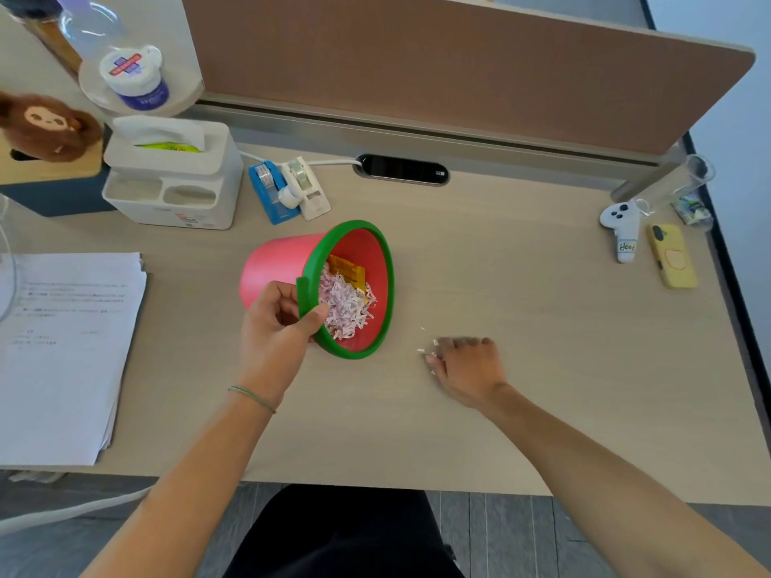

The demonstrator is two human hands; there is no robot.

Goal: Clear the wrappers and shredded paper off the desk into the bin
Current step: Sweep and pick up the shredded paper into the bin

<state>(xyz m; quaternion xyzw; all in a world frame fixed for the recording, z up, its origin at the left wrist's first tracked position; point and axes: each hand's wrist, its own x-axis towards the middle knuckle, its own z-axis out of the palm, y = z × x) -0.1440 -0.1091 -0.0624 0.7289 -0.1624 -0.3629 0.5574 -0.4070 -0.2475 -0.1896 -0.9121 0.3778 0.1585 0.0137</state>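
A red bin (275, 260) with a green rim is tipped on its side in the middle of the desk, mouth facing right and toward me. Inside lie pale pink shredded paper (346, 310) and a yellow-orange wrapper (348, 271). My left hand (279, 323) grips the bin's near rim, thumb inside. My right hand (467, 365) rests on the desk to the right of the bin, fingers curled over a few small white paper scraps (432, 352); whether it pinches any is unclear.
A stack of printed sheets (66, 348) lies at the left. Behind the bin stand a white tissue organiser (175, 181) and two tape dispensers (288, 189). A yellow phone (671, 256) and white controller (621, 227) sit far right. A brown partition (459, 68) closes the back.
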